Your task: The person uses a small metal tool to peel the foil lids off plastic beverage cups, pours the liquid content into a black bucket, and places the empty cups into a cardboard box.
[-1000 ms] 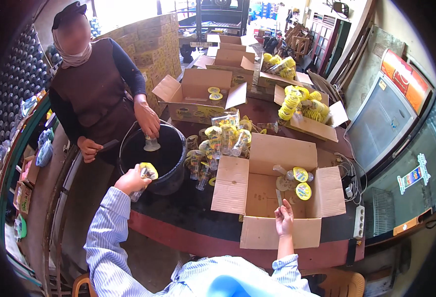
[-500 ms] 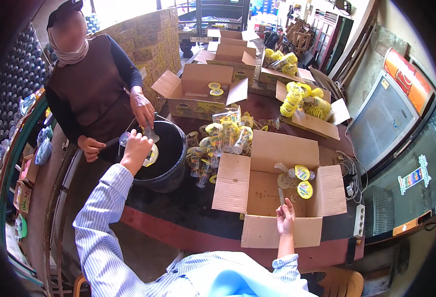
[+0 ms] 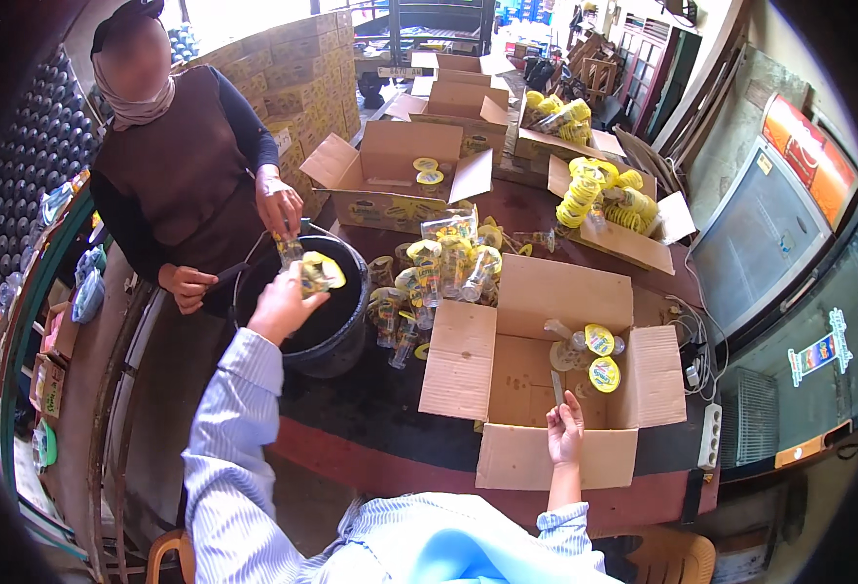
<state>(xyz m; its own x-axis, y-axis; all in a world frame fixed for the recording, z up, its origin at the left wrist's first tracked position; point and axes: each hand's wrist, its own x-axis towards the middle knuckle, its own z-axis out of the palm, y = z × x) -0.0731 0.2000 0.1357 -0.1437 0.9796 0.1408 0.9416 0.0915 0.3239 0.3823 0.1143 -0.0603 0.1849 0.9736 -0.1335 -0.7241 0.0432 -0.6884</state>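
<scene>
Left hand (image 3: 283, 307), fingers curled around yellow-rimmed cup (image 3: 323, 274) above bucket (image 3: 336, 352); light grip likely suits thin plastic. Right hand (image 3: 565, 430), fingers pinched on narrow strip (image 3: 557, 387) over box (image 3: 557, 459); tip best kept off boxed cups (image 3: 604, 375). Co-worker's hand (image 3: 279, 204) crowds bucket mouth; cup pile (image 3: 454, 261) alongside.

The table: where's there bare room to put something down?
A dark patch of table is bare between the bucket and the left flap of the nearest box. That box's left inside looks mostly bare too. It's crowded at the cup pile and over the bucket, where the left hand and co-worker's hand are.
</scene>
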